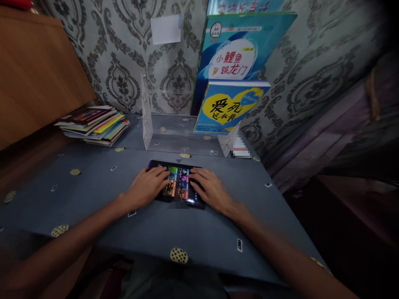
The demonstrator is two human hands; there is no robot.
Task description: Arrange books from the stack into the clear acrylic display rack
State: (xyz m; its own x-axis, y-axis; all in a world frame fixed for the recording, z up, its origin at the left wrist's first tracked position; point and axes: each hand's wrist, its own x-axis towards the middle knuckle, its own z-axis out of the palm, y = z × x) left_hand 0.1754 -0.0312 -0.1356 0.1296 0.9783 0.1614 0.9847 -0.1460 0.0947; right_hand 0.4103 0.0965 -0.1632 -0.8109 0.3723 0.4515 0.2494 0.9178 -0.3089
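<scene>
A dark, glossy book with rows of small colourful pictures lies flat on the table, a little slanted. Across its left side rests my left hand, fingers stretched out and lying on the cover. My right hand touches the opposite side, its fingers also extended and slightly apart. Both hands cover parts of the book's edges. Just behind it stands a clear acrylic rack. On the rack's right half, a blue book with a yellow heart leans in front of a teal book.
A pile of books lies at the back left, beside a wooden panel. The table has a grey-blue patterned cloth. Behind the rack is patterned wallpaper with a white card. A blurred white item sits right of the rack.
</scene>
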